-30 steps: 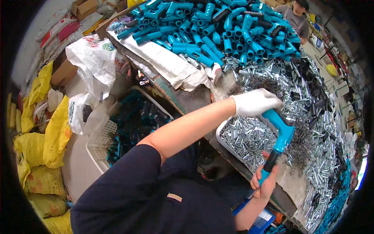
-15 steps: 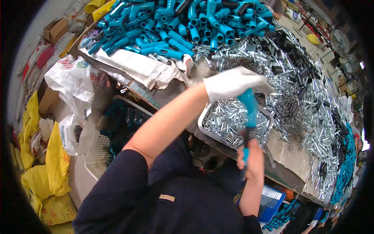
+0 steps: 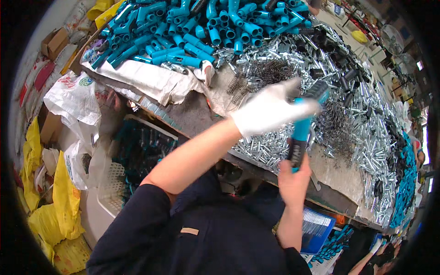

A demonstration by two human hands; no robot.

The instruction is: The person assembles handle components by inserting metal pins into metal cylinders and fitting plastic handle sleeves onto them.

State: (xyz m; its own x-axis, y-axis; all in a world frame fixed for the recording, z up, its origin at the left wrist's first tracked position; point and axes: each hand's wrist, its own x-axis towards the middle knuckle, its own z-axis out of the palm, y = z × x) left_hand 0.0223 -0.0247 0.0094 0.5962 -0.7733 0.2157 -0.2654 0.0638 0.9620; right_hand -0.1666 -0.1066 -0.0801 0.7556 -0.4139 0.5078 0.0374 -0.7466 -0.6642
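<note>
My right hand [image 3: 294, 178], bare, is wrapped around the lower black end of a teal and black tubular handle [image 3: 301, 130]. The handle stands nearly upright and leans right at its black top. My left hand [image 3: 270, 110], in a white glove and smeared by motion, is beside its upper part. The glove's thumb stretches across the teal section, while the fingers are spread away from it; whether the thumb touches is unclear. Below the glove, small metal pins [image 3: 259, 147] lie in a tray partly hidden by my hands. Dark coil springs [image 3: 270, 72] are heaped just beyond.
Teal tubular parts [image 3: 183, 36] are piled at the back of the bench. Loose metal pieces [image 3: 371, 146] and black parts cover its right side. A white basket [image 3: 110, 188] of dark and teal pieces stands lower left. Another person's gloved hand [image 3: 376, 245] shows at lower right.
The handle has risen slightly and its black top now shows beyond the glove. My left hand has come off the top and moved left and down, its fingers spreading.
</note>
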